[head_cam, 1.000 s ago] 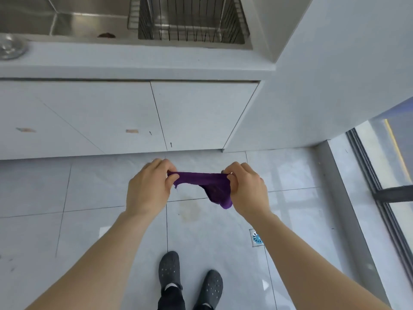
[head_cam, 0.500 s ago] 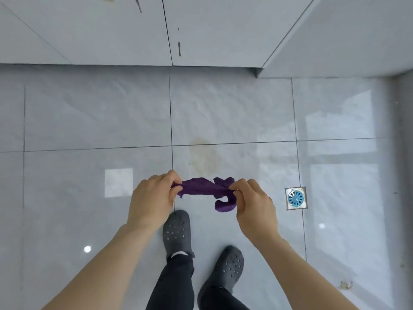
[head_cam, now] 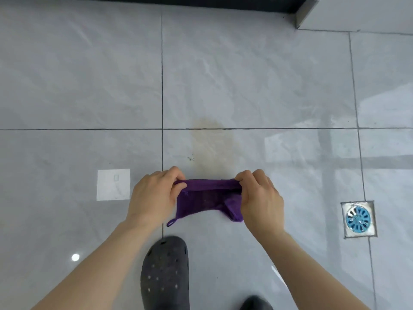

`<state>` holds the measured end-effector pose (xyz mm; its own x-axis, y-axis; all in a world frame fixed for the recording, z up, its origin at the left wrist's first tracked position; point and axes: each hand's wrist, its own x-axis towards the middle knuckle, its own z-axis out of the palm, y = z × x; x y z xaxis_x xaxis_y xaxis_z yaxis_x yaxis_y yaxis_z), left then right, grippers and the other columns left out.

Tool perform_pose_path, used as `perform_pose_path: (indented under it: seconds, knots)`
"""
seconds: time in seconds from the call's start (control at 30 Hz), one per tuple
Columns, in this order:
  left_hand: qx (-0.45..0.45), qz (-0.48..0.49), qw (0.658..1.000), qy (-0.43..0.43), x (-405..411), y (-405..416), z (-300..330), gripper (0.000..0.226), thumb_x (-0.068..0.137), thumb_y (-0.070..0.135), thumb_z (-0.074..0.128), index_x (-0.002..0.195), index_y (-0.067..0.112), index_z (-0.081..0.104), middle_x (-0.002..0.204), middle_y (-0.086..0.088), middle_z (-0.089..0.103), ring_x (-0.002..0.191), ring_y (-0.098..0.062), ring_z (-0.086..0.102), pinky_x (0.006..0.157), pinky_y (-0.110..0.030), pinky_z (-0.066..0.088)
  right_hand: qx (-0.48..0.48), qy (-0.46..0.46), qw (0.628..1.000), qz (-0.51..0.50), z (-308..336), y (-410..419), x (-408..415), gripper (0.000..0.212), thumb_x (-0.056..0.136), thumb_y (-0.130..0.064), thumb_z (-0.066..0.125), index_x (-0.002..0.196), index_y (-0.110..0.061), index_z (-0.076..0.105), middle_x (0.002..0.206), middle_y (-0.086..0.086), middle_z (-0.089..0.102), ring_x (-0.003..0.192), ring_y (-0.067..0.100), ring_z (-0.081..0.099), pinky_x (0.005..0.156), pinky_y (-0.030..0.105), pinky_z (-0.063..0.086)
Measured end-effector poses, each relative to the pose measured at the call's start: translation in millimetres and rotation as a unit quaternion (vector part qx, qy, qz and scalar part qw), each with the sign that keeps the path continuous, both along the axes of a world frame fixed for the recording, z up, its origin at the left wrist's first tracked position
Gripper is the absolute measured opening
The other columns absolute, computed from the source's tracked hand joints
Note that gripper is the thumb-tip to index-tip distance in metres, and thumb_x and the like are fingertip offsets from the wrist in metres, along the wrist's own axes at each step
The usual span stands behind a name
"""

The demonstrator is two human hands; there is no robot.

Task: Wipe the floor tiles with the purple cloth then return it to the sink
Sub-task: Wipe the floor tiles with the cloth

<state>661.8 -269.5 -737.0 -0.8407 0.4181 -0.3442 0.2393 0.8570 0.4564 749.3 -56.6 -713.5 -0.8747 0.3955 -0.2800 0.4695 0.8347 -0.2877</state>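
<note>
Under you lie large glossy grey floor tiles (head_cam: 245, 70) with dark grout lines crossing just ahead of your hands, and window light reflects off the right side. A dark strip runs along the top edge below a pale cabinet corner (head_cam: 312, 14), which is cut off by the frame. A brownish stain (head_cam: 212, 144) spreads across the grout line, just beyond the cloth. To the right, well apart, sits a square floor drain (head_cam: 358, 219) with a blue round grate. Your grey perforated clog (head_cam: 165, 274) stands below the cloth; the other shoe is mostly cut off at the bottom edge. You hold the purple cloth (head_cam: 205, 199) stretched in the air above the floor, your left hand (head_cam: 154, 195) and right hand (head_cam: 261, 198) each pinching a top corner. A small loop dangles from its lower left corner.
</note>
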Motion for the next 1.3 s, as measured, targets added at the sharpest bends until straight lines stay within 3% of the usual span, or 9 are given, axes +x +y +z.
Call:
perform_pose_path:
  seconds: [0.27,0.4,0.47,0.53,0.6,0.7,0.83,1.03,1.3]
  knots:
    - [0.052,0.001,0.994,0.100,-31,15,-72,0.016,0.092,0.041,0.062,0.086,0.028,0.055,0.070,0.013,0.063,0.065,-0.014,0.058,0.060,-0.026,0.038,0.018,0.130,0.991,-0.037,-69,17,-65,0.045,0.076,0.020,0.052,0.104,-0.013,0.066,0.098,0.008,0.058,0.051,0.033,0.047,0.046,0.040,0.048]
    - [0.048,-0.053,0.987,0.146,-32,16,-81,0.019,0.089,0.039,0.068,0.081,0.028,0.055,0.067,0.016,0.056,0.065,-0.012,0.051,0.064,-0.024,0.036,0.001,0.200,0.979,-0.036,-84,10,-73,0.027,0.091,0.000,0.059,0.111,-0.015,0.065,0.109,0.005,0.059,0.082,0.029,0.060,0.069,0.046,0.054]
    - [0.052,-0.066,0.984,0.158,-37,12,-86,0.018,0.091,0.043,0.062,0.085,0.027,0.056,0.077,0.015,0.056,0.074,-0.014,0.052,0.071,-0.029,0.041,0.021,0.176,0.984,-0.017,-94,-1,-65,0.031,0.098,-0.029,0.059,0.127,-0.019,0.059,0.128,0.005,0.056,0.112,0.030,0.057,0.096,0.047,0.048]
    - [0.053,-0.059,0.983,0.167,-45,6,-91,0.023,0.094,0.049,0.055,0.099,0.027,0.060,0.097,0.012,0.060,0.093,-0.016,0.056,0.086,-0.031,0.042,0.042,0.127,0.991,0.001,-105,-11,-52,0.063,0.096,-0.057,0.051,0.148,-0.022,0.043,0.154,0.008,0.041,0.144,0.031,0.038,0.118,0.051,0.030]
    - [0.047,-0.047,0.980,0.187,-57,1,-96,0.041,0.097,0.052,0.046,0.125,0.025,0.058,0.128,0.006,0.060,0.119,-0.019,0.055,0.109,-0.032,0.034,0.046,0.093,0.994,0.018,-115,-22,-44,0.089,0.090,-0.076,0.044,0.158,-0.023,0.025,0.168,0.010,0.020,0.157,0.030,0.014,0.126,0.056,0.011]
    - [-0.026,-0.016,0.977,0.209,-81,2,-104,0.060,0.102,0.048,0.032,0.156,0.023,0.033,0.164,-0.001,0.036,0.153,-0.024,0.030,0.128,-0.046,0.013,0.067,0.051,0.996,0.034,-128,-36,-47,0.101,0.084,-0.086,0.038,0.160,-0.025,0.018,0.171,0.014,0.006,0.158,0.036,0.002,0.124,0.063,0.005]
    - [-0.111,0.022,0.978,0.174,-100,8,-118,0.068,0.102,0.049,0.026,0.163,0.021,0.013,0.172,-0.006,0.014,0.159,-0.026,0.010,0.128,-0.054,0.008,0.112,0.015,0.993,0.041,-141,-40,-55,0.096,0.087,-0.085,0.033,0.160,-0.025,0.018,0.171,0.016,0.005,0.157,0.040,0.001,0.123,0.067,0.008]
    - [-0.128,0.017,0.978,0.166,-102,7,-127,0.068,0.102,0.052,0.016,0.163,0.023,0.008,0.172,-0.004,0.013,0.160,-0.025,0.005,0.126,-0.056,0.013,0.131,0.036,0.990,0.049,-145,-11,-92,0.065,0.103,-0.061,0.023,0.160,-0.031,0.016,0.172,0.006,0.005,0.158,0.030,0.002,0.126,0.057,0.008]
    - [-0.122,0.015,0.980,0.157,-103,8,-123,0.069,0.101,0.052,0.015,0.163,0.023,0.007,0.173,-0.003,0.010,0.160,-0.025,0.002,0.127,-0.056,0.010,0.121,0.101,0.985,0.077,-147,44,-199,0.053,0.108,-0.044,0.026,0.158,-0.026,0.025,0.170,0.002,0.019,0.158,0.027,0.011,0.127,0.051,0.012]
